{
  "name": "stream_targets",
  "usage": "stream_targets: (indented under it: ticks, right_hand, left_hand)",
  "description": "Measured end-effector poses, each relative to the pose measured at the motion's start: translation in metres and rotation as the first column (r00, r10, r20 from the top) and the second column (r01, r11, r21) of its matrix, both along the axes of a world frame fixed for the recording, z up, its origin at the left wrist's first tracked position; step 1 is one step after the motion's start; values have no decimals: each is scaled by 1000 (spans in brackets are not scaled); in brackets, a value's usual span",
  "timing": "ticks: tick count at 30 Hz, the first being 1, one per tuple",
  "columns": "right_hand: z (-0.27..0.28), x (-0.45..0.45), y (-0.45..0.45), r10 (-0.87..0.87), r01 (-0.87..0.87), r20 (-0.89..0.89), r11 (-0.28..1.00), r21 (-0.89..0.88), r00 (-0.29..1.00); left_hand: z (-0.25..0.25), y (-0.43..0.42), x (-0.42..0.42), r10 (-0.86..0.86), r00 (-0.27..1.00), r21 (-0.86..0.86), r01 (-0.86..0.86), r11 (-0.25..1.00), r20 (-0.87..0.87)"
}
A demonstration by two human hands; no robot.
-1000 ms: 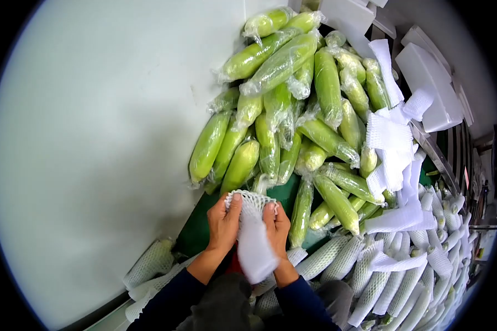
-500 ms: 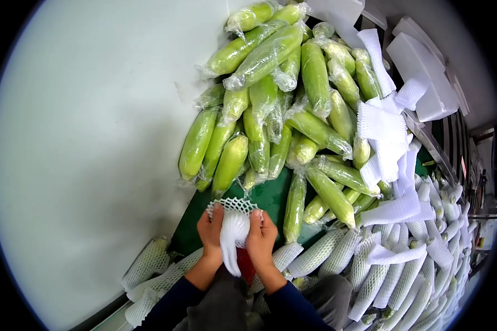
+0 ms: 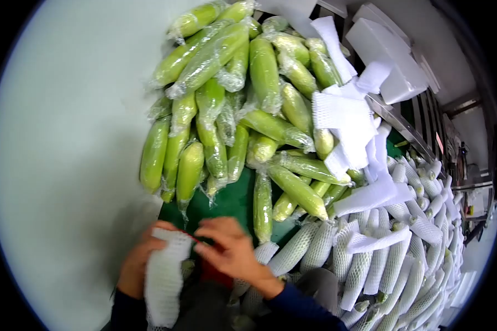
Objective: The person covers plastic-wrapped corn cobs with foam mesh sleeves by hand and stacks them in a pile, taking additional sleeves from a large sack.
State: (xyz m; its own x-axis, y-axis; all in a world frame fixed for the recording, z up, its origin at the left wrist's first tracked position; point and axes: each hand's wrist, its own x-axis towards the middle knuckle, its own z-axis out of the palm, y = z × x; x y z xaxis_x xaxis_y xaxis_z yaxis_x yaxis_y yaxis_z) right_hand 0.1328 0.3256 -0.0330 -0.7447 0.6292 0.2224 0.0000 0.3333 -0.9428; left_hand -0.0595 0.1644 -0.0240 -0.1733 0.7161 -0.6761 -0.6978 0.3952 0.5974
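My left hand is closed around a white foam net sleeve, which hangs lengthwise below the fingers. Whether anything is inside the sleeve I cannot tell. My right hand is just to its right, fingers bent and slightly blurred. A thin red strip runs from the sleeve's top to the right thumb and forefinger, which seem to pinch it. Beyond both hands lies a heap of long green vegetables wrapped in clear film, on a green surface.
Many vegetables in white foam nets are piled at the right. Loose foam sleeves lie over the heap's right side. White foam boxes stand at the back right. A pale smooth surface fills the left.
My hands have moved left and apart; both held the foam sleeve's open rim before. Now the left holds the sleeve alone, and a red strip shows between the hands. The view has shifted right.
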Motion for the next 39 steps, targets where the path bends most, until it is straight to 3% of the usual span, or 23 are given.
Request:
stream_targets:
  ticks: [1, 3, 4, 5, 6, 7, 8, 9, 13, 15, 18, 20, 22, 23, 24, 25, 26, 27, 29, 31, 35, 37, 39]
  right_hand:
    - [10, 13, 24, -136, 127, 46, 977, 170, 990]
    - [16, 51, 83, -517, 459, 137, 832, 311, 845]
    - [23, 73, 118, -608, 515, 88, 733, 445, 789]
    - [25, 95, 152, -683, 447, 128, 596, 667, 719]
    - [21, 115, 180, -699, 372, 173, 554, 745, 694]
    - [18, 132, 200, -718, 291, 215, 511, 809, 662]
    - [24, 144, 211, -700, 190, 282, 515, 836, 656]
    - [28, 153, 221, -675, 80, 350, 519, 851, 650]
    - [-10, 184, 247, -622, -229, 445, 398, 888, 644]
    - [-12, 182, 255, -686, -183, 410, 382, 906, 601]
    - [1, 169, 256, -684, 7, 270, 373, 928, 678]
    - [28, 150, 235, -661, 184, 136, 391, 902, 738]
    - [76, 135, 189, -636, 343, 12, 431, 835, 772]
    - [88, 131, 168, -618, 405, -58, 440, 802, 784]
    - [86, 134, 147, -561, 514, -90, 668, 539, 823]
    - [83, 138, 124, -514, 534, -145, 819, 208, 845]
    - [67, 136, 105, -580, 571, -181, 815, -104, 795]
    - [50, 128, 86, -649, 542, -192, 736, -405, 737]
    - [31, 101, 56, -645, 479, 141, 386, -789, 751]
    - [29, 91, 32, -474, 459, 311, 235, -857, 824]
    - [-1, 113, 20, -416, 371, 284, 146, -917, 864]
    - [-20, 116, 22, -398, 368, 315, 62, -928, 862]
    - [-37, 99, 15, -426, 366, 323, 22, -930, 845]
  left_hand:
    - [16, -1, -9, -16, 991, -73, 6, 997, -131]
    - [53, -20, -33, -128, 925, -164, 72, 984, -358]
    - [59, -37, -37, -209, 820, -247, 86, 965, -533]
    - [68, -53, -42, -440, 661, -409, 214, 887, -608]
    - [62, -82, -41, -515, 582, -385, 342, 857, -629]
    - [79, -87, -21, -632, 264, -482, 459, 746, -728]
    - [77, -110, -3, -641, 175, -467, 547, 695, -748]
    - [85, -120, 25, -795, 59, -639, 559, 528, -604]
    - [57, -171, 79, -886, 29, -665, 649, 369, -462]
    - [47, -181, 85, -900, 21, -664, 668, 337, -436]
    - [45, -191, 86, -915, 23, -645, 702, 302, -403]
    - [46, -183, 77, -882, 58, -592, 720, 362, -469]
    - [42, -146, 64, -718, 113, -473, 681, 560, -687]
    - [79, -58, 58, -782, -168, -647, 677, 351, -600]
    - [38, -42, 52, -590, -18, -495, 566, 660, -807]
    - [29, 5, 53, -449, 237, -317, 441, 840, -861]
    - [3, 41, 54, -359, 331, -208, 414, 886, -873]
    - [-29, 78, 66, -253, 625, -55, 318, 947, -739]
    - [-78, 147, 102, -262, 597, -116, 271, 956, -758]
    - [-135, 191, 142, -223, 405, -160, 183, 970, -887]
    - [-131, 166, 149, -270, 360, -248, 108, 963, -893]
    - [-131, 135, 148, -440, 354, -386, 215, 897, -825]
    - [-119, 125, 137, -429, 368, -351, 260, 899, -825]
